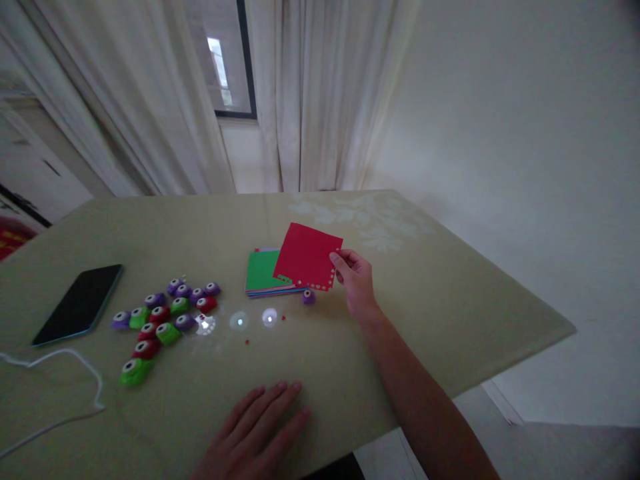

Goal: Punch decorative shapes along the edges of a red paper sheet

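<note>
My right hand (356, 279) pinches a red sheet of paper (309, 253) by its right edge, thumb on top. Small shapes are punched out along the sheet's lower and right edges. The sheet is over part of a stack of coloured paper (263, 272) with green on top. A purple craft punch (309, 297) stands just below the sheet. My left hand (263, 430) lies flat on the table near its front edge, fingers stretched out and holding nothing. Two tiny red paper bits, one of them a paper scrap (283, 318), lie between the hands.
Several purple, green and red craft punches (160, 315) are grouped on the left of the table (425, 333). Beside them lies a dark tablet (80, 303), with a white cable (95, 373) nearer me. Curtains (325, 100) hang behind; a white wall (525, 167) stands at right.
</note>
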Demonstrator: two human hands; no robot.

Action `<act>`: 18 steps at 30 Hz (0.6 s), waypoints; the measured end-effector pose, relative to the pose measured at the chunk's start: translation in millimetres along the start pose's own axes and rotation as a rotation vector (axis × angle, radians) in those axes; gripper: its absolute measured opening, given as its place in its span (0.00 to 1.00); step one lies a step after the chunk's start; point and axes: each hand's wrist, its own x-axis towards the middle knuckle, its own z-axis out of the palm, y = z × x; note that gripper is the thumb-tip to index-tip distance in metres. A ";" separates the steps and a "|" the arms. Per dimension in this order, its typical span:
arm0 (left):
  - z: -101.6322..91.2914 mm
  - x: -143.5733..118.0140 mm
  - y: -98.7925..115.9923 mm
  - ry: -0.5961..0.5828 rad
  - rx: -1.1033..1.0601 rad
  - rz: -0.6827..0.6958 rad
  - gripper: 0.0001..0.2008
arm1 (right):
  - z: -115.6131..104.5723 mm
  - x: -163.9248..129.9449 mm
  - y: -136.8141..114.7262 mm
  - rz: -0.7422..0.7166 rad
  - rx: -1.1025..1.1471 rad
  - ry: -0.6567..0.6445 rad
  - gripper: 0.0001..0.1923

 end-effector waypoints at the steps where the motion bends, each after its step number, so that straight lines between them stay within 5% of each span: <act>1: 4.6 -4.0 -0.5 -0.011 0.024 0.004 0.39 | -0.3 0.5 -0.2 0.000 0.004 0.005 0.18; 6: 9.0 5.8 -23.6 -0.066 0.025 0.027 0.48 | -1.5 1.6 4.0 -0.001 0.021 0.028 0.19; 9: 8.8 33.0 -57.9 -0.048 0.063 -0.076 0.40 | -2.2 2.4 7.2 -0.004 0.023 0.036 0.19; 13: -8.3 75.6 -106.2 0.123 0.130 -0.356 0.20 | -3.8 4.3 10.1 -0.006 0.020 0.043 0.20; 16: -35.5 85.0 -110.7 0.301 0.015 -0.480 0.18 | -4.8 6.0 11.6 -0.007 0.017 0.048 0.20; 18: -51.1 73.5 -95.8 0.262 -0.150 -0.494 0.14 | -4.8 6.7 11.6 -0.006 0.021 0.045 0.19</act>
